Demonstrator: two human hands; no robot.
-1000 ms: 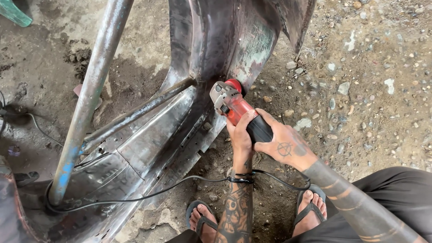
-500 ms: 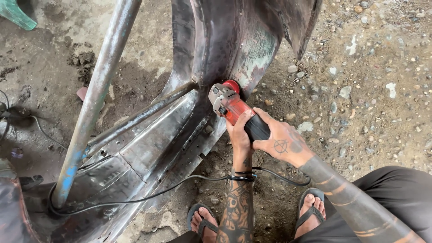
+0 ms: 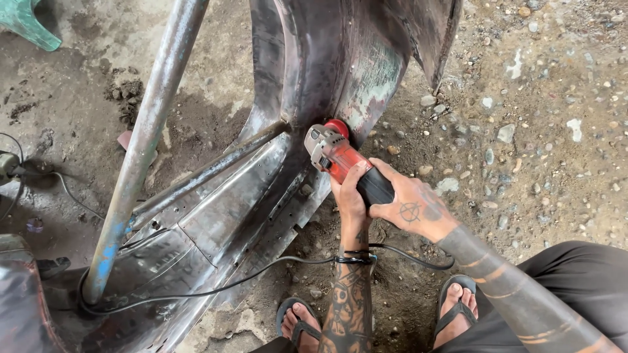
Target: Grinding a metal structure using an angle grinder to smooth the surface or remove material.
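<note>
- Red angle grinder (image 3: 340, 159): its head sits against the curved sheet-metal body panel (image 3: 340, 72).
- Your right hand (image 3: 412, 206) wraps its dark handle.
- Your left hand (image 3: 351, 196) clasps the body from below, fingers curled.

Gritty dirt floor (image 3: 556, 117) strewn with pebbles, daylit.

Red-bodied angle grinder (image 3: 340, 157), grey metal head, black rear grip. Curved sheet-metal panel (image 3: 327, 72) dark grey, pale green patches. Steel pipe (image 3: 147, 144) grey, blue paint low. Thin power cable (image 3: 196, 293) black. Flip-flop sandals (image 3: 458, 307) black. Gravelly ground (image 3: 543, 117) brown-grey, pale stones.
</note>
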